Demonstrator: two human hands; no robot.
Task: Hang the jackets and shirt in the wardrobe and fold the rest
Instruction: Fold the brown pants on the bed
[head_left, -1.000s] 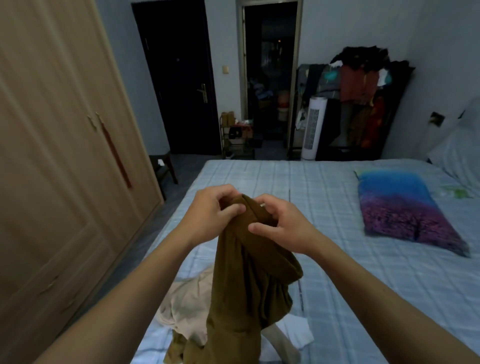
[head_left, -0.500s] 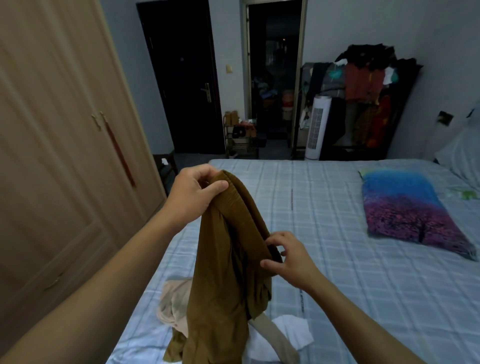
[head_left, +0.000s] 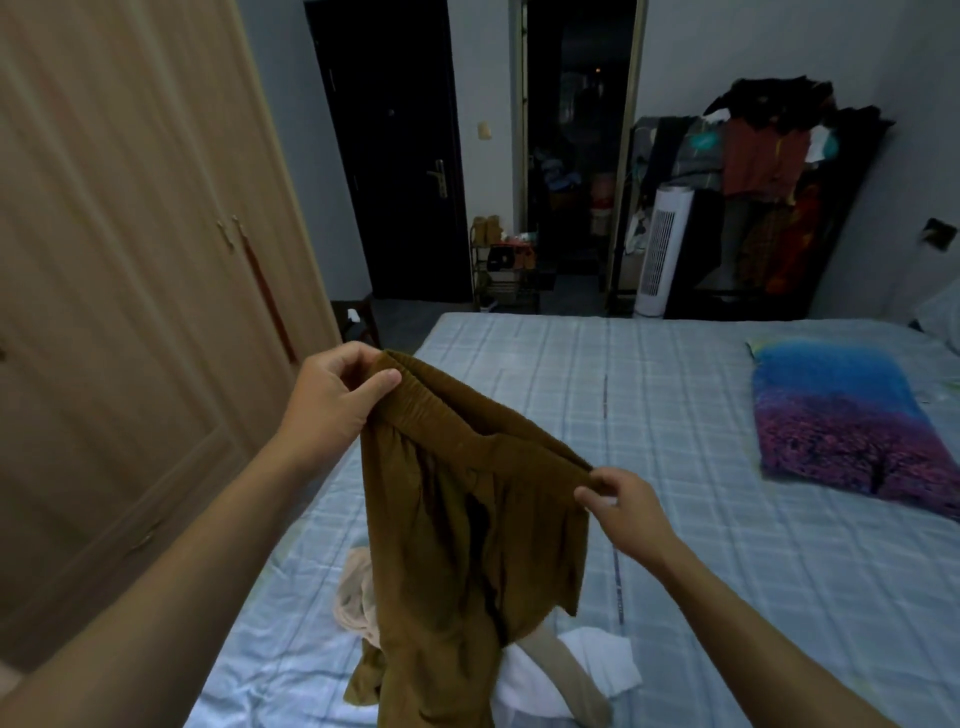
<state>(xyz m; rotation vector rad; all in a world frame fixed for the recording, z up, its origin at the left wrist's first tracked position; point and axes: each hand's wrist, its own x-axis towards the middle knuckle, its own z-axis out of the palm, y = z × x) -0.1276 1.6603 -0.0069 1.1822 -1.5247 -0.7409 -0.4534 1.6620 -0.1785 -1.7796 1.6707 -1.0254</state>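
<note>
The brown corduroy trousers were held up over the near edge of the bed, gripped by the elasticated waistband. One end of the band was pinched in the left hand, thumb over cloth; the other end, lower, was nipped in the fingertips of the right hand. The legs were left dangling onto a small heap, a beige garment and a white garment, on the sheet. Folding, not hanging, was judged to be the step in hand. Next, the waistband would need to be levelled, the legs matched, and the trousers laid flat. The wardrobe was shut.
</note>
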